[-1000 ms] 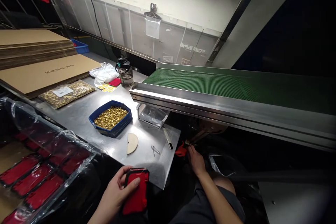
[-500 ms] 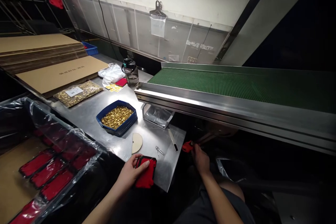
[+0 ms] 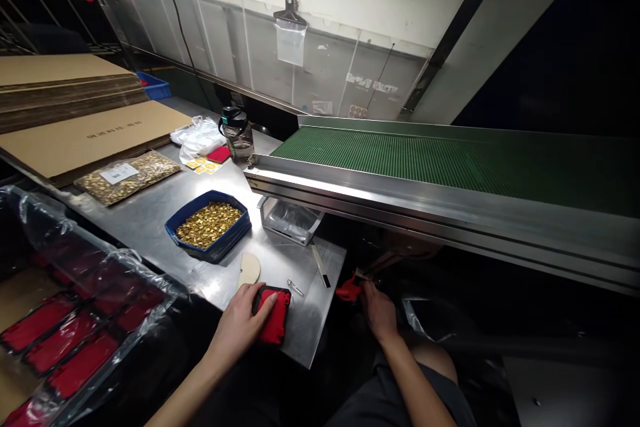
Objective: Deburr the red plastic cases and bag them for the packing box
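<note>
My left hand (image 3: 239,320) grips a red and black case (image 3: 274,315) and presses it flat on the near edge of the steel table (image 3: 150,220). Just beyond it lie a tan half-round card (image 3: 249,269) and a small metal clip (image 3: 295,288). My right hand (image 3: 376,310) reaches down below the table's right end, in the dark under the conveyor, with its fingers at a small red object (image 3: 347,291). Whether it grips that object is hard to make out.
A blue tray of small gold parts (image 3: 209,224) sits mid-table, with a bag of the same parts (image 3: 125,177) to its left. A green conveyor belt (image 3: 440,160) runs right. A plastic-lined box of red cases (image 3: 70,327), flat cardboard (image 3: 75,133) and a bottle (image 3: 237,136) stand around.
My left hand brought the red case up from my lap onto the table edge and laid it flat. My right hand stayed low under the conveyor by the red object.
</note>
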`<action>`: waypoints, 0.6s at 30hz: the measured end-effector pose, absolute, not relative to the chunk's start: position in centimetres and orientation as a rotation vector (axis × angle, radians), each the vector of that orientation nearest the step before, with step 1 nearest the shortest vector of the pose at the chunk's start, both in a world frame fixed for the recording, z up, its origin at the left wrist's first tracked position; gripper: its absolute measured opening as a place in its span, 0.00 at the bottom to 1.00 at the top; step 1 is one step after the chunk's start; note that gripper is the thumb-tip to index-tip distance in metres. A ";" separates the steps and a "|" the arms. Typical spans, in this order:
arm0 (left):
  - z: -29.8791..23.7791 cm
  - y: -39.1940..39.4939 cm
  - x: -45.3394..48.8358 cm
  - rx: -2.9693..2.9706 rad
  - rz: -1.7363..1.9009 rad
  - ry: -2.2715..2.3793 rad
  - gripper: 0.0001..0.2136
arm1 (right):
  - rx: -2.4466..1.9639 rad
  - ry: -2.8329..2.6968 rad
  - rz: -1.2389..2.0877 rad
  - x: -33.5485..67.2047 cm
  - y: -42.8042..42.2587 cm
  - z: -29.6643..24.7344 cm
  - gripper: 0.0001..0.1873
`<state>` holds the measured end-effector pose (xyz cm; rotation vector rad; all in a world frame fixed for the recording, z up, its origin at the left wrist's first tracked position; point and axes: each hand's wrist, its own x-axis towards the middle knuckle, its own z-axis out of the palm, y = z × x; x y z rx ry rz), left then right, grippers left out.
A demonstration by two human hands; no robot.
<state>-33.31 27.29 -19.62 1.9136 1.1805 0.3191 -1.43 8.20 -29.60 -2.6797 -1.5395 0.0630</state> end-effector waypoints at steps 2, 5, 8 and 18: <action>-19.7 27.3 -33.3 1.949 0.314 1.175 0.24 | -2.690 -1.532 0.078 -1.5 7.6 -29.4 0.09; -20.0 27.2 -33.3 1.989 0.312 1.171 0.24 | -2.693 -1.500 0.098 -1.4 6.7 -28.9 0.08; -20.3 27.2 -33.4 2.024 0.316 1.170 0.24 | -2.674 -1.449 0.113 -0.9 6.0 -28.4 0.09; -20.6 26.6 -33.5 2.151 0.358 1.173 0.26 | -2.546 -1.287 0.215 0.9 7.8 -29.9 0.11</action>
